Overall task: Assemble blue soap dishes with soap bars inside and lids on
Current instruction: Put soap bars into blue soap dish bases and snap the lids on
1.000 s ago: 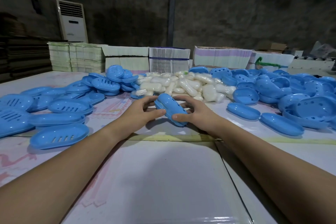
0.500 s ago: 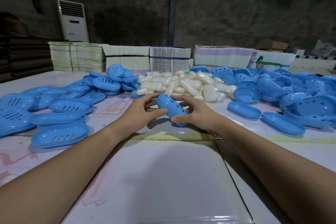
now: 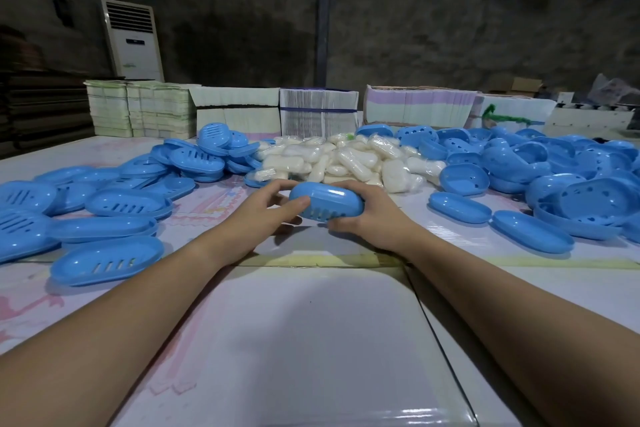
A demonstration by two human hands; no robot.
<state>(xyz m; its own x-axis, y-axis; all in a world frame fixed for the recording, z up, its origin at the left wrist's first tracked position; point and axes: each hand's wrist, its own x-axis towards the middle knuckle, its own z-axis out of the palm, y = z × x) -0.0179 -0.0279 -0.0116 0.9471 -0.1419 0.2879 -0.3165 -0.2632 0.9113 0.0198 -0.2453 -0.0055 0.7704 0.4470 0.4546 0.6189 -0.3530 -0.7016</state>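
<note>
Progress looks partial: one closed soap dish (image 3: 327, 201) sits between both hands at the table's (image 3: 311, 340) twelve o'clock centre, while two closed ones (image 3: 460, 207) lie at two o'clock. Loose slotted lids (image 3: 107, 262) at nine o'clock, open bases (image 3: 464, 178) at two o'clock and wrapped soap bars (image 3: 346, 158) at twelve remain. Left hand (image 3: 258, 215) pinches its left end, right hand (image 3: 372, 215) cups the right. Its long axis runs roughly nine-to-three, right end slightly lower, slots facing the person.

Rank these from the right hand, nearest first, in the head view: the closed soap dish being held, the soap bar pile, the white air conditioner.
1. Closed soap dish, in the right hand's grip.
2. Soap bar pile, just behind it.
3. Air conditioner, far back left by the wall.
</note>
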